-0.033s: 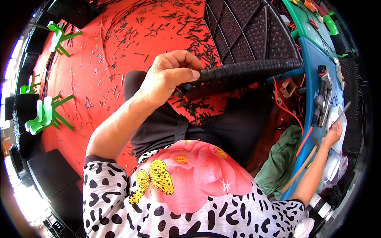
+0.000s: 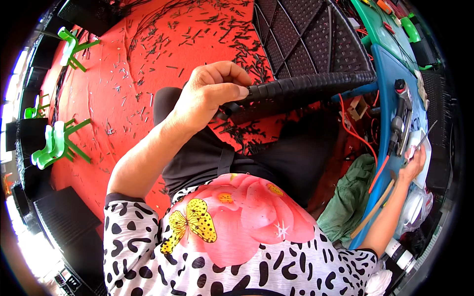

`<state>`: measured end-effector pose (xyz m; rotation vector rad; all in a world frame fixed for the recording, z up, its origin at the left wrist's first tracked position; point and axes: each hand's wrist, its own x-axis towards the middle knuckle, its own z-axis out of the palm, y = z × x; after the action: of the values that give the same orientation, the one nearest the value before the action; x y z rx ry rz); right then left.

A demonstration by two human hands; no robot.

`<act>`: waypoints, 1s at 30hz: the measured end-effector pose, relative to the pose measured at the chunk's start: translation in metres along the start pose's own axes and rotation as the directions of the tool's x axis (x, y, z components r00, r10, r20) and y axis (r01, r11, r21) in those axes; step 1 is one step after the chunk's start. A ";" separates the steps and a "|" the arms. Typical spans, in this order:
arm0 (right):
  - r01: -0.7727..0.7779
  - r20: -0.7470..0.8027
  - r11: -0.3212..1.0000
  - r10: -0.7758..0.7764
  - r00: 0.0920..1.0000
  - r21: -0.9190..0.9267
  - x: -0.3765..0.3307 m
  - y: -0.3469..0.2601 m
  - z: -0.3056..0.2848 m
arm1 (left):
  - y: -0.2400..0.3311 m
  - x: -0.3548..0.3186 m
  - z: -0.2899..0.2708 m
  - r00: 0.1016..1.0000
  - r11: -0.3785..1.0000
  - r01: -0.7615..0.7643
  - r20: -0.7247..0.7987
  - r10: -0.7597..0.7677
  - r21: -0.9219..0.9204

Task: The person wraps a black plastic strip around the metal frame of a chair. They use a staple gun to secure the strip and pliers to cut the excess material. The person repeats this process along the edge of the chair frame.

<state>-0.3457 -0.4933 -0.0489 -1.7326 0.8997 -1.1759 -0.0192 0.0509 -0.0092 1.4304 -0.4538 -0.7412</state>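
Note:
My left hand [image 2: 210, 91] is closed in a pinch at the near left end of a black strip-wrapped edge [image 2: 306, 83]. This edge belongs to a dark woven wicker panel [image 2: 316, 37] with crossing diagonal strips, which stands in front of me. A short loose end of black strip [image 2: 224, 112] hangs below my fingers. Far to the right, my right hand [image 2: 414, 166] is closed around a thin grey pointed tool [image 2: 427, 134] above a white tray or box [image 2: 420, 182] on a blue table [image 2: 381, 69]. The tool's exact kind does not show.
A grey power tool [image 2: 397, 123] with a red hose [image 2: 379, 176] lies on the blue table, near a wooden-handled tool [image 2: 373, 209]. Green cloth [image 2: 349, 197] hangs beside it. Black scraps [image 2: 197, 34] litter the red floor [image 2: 103, 93]. Green-and-white stools [image 2: 57, 143] stand left.
My right hand has shifted slightly upward, and the grey tool has turned and looks thinner. My left hand stays at the wrapped edge.

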 end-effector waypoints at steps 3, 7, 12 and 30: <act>-0.281 0.470 0.888 0.085 0.879 0.365 -0.103 -0.109 0.100 | 0.000 0.003 0.003 1.000 1.000 -0.012 -0.003 0.012 -0.008; -0.456 0.933 0.873 0.004 0.359 0.172 -0.236 -0.150 0.186 | 0.000 0.003 0.003 1.000 1.000 -0.012 0.023 0.011 0.026; -0.723 0.996 0.691 0.062 0.069 0.007 -0.299 -0.173 0.229 | 0.000 0.004 0.003 0.999 0.999 -0.030 0.031 0.029 0.040; -0.916 0.978 0.397 0.157 0.134 0.062 -0.327 -0.181 0.238 | -0.006 0.007 0.006 0.996 0.996 -0.067 0.047 0.070 -0.062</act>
<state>-0.2011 -0.0750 -0.0469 -0.8180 0.2677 0.1801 -0.0193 0.0422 -0.0159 1.3364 -0.5123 -0.7301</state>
